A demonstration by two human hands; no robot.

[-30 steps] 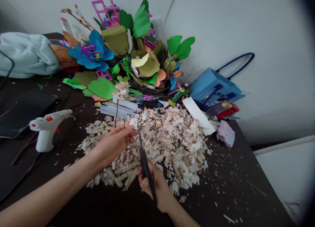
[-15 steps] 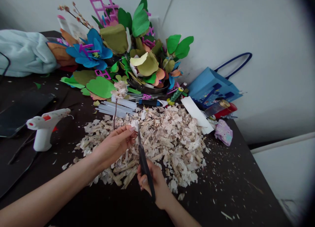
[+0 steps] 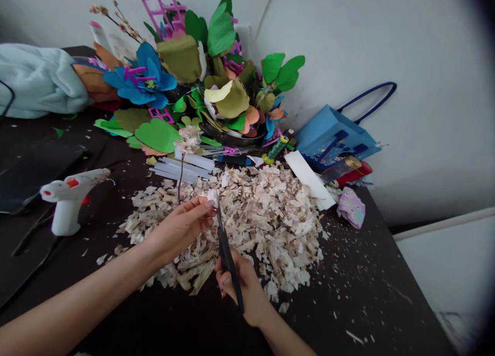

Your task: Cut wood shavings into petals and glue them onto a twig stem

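My left hand [image 3: 184, 223] pinches a small white scrap [image 3: 212, 195], thin like paper or a petal, between thumb and fingers. Black-handled scissors [image 3: 229, 266] are in my right hand [image 3: 244, 289], their blades pointing away from me and lying at the scrap's right edge. The blades look almost closed. Beneath both hands spreads a big heap of whitish-brown flakes [image 3: 270, 227]. A thin brown twig with a pale flower [image 3: 189, 138] on top rises just behind my left hand; whether my fingers touch it I cannot tell.
A white glue gun [image 3: 66, 212] stands on the dark table [image 3: 348, 284] at left. Behind the heap lie translucent glue sticks [image 3: 181, 169], a green thread spool [image 3: 277, 148] and colourful artificial flowers [image 3: 228, 98]. A white strip [image 3: 309, 181] and blue bag [image 3: 328, 134] are at right.
Both hands stay nearly in place at the scrap. The scissor blades seem slightly closer together against its edge; otherwise only a tiny shift of the view shows.
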